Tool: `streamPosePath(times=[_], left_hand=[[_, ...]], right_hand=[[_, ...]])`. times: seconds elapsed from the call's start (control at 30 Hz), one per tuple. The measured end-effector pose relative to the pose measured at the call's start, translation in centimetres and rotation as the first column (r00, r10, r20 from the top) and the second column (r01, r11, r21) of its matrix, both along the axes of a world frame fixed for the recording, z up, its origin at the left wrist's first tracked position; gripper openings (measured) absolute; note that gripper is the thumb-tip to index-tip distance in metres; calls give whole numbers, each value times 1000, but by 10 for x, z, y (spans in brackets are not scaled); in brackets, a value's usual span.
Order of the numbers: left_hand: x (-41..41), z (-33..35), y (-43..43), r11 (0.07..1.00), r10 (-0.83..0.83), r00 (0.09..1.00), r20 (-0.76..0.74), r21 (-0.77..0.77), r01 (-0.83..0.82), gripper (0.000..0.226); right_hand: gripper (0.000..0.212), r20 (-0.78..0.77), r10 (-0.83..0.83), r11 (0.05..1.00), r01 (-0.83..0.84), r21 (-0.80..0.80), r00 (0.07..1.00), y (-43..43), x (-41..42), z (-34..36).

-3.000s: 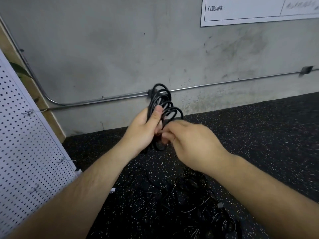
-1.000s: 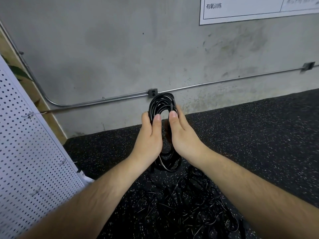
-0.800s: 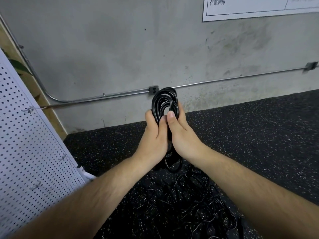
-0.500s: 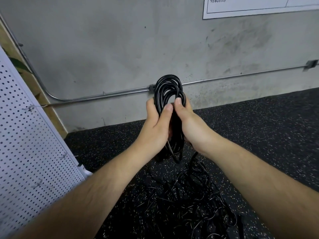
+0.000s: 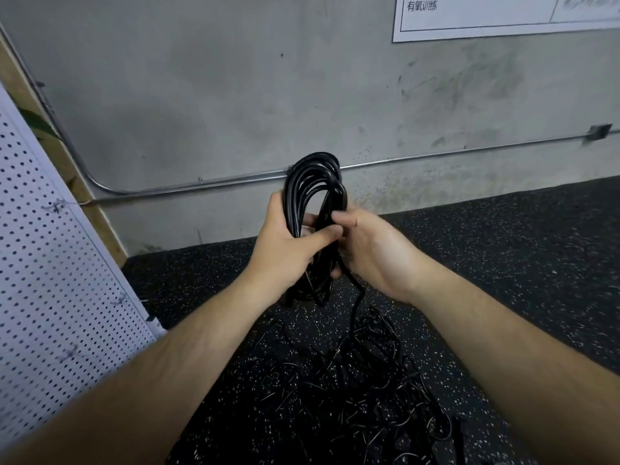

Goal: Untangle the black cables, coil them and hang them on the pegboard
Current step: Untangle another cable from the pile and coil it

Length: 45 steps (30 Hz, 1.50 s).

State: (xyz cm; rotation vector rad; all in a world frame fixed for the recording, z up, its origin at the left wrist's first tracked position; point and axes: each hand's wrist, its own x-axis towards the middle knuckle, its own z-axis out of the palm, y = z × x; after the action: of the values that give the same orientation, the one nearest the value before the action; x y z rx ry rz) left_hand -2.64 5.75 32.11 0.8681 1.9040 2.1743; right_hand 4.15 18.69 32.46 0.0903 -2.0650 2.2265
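Observation:
A coil of black cable stands upright in front of me, its loops rising above both hands. My left hand grips the coil's middle, thumb across the front. My right hand holds the coil's right side, thumb and fingers curled round the strands. One loose strand drops from the coil to a tangled pile of black cables on the floor below. The white pegboard leans at the left with small metal hooks in it.
A grey concrete wall is straight ahead with a metal conduit pipe along it. Black speckled rubber floor spreads to the right. A wooden post stands behind the pegboard. A white sign hangs top right.
The coil has been gathered tighter and raised. My right hand shifted from wrapping a strand to gripping the coil's right side, and my left thumb now lies across the front.

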Motion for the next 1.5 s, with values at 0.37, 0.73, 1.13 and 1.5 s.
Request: streamPosePath(times=[0.37, 0.73, 1.13, 1.5], left_hand=[[-27, 7, -1, 972, 222, 973, 61, 69, -226, 51], [-69, 16, -22, 862, 448, 891, 66, 231, -451, 60], [-69, -6, -15, 927, 353, 906, -232, -44, -372, 58], [-22, 1, -1, 981, -100, 995, -24, -169, 94, 28]], right_hand=[[19, 124, -142, 803, 41, 595, 982, 22, 3, -76], [25, 306, -137, 679, -135, 721, 942, 21, 12, -103], [27, -147, 62, 240, 129, 962, 987, -20, 36, -33], [21, -515, -197, 408, 547, 731, 834, -4, 20, 14]])
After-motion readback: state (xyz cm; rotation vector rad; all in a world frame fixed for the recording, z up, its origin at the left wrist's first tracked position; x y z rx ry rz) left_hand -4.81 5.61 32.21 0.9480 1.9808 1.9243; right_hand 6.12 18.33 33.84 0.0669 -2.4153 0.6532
